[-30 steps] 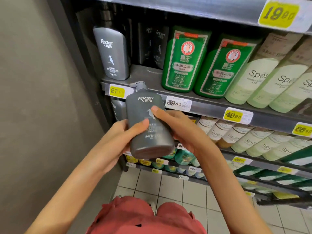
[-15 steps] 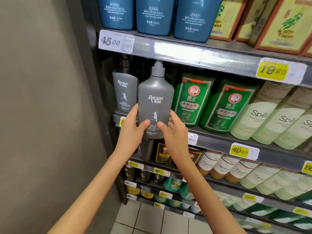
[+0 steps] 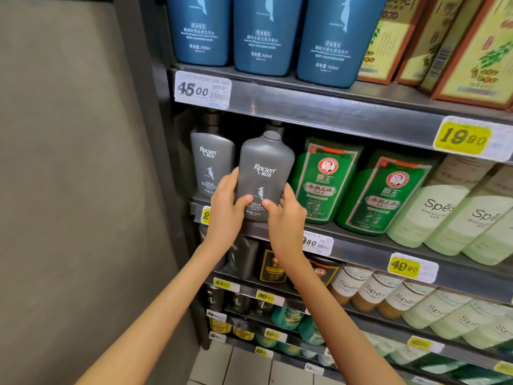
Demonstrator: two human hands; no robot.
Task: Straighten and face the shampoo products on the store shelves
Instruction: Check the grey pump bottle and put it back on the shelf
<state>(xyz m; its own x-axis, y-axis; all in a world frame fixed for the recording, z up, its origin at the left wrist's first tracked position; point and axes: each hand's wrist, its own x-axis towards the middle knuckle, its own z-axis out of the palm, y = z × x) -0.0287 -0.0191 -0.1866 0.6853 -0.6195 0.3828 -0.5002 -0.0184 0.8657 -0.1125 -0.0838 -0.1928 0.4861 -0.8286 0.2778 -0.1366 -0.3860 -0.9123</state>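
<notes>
Both my hands hold a grey Racien shampoo bottle (image 3: 263, 173) upright at the front edge of the middle shelf (image 3: 361, 245), its label facing me. My left hand (image 3: 226, 209) grips its lower left side with the thumb on the front. On the lower right side my right hand (image 3: 283, 215) grips it, thumb also on the front. The bottle's base is hidden by my hands, so I cannot tell whether it rests on the shelf. A second grey Racien bottle (image 3: 212, 162) stands just to its left, label forward.
Two green shampoo bottles (image 3: 324, 182) lean right of the grey one, then pale Spes bottles (image 3: 441, 212). Blue bottles (image 3: 263, 34) and yellow boxes (image 3: 472, 51) fill the shelf above. Lower shelves hold dark, green and Spes bottles. A grey wall (image 3: 69, 190) bounds the left side.
The grey bottle went from tilted and low in front of the shelves up to the middle shelf, upright beside the other grey bottle. My view rose and came closer.
</notes>
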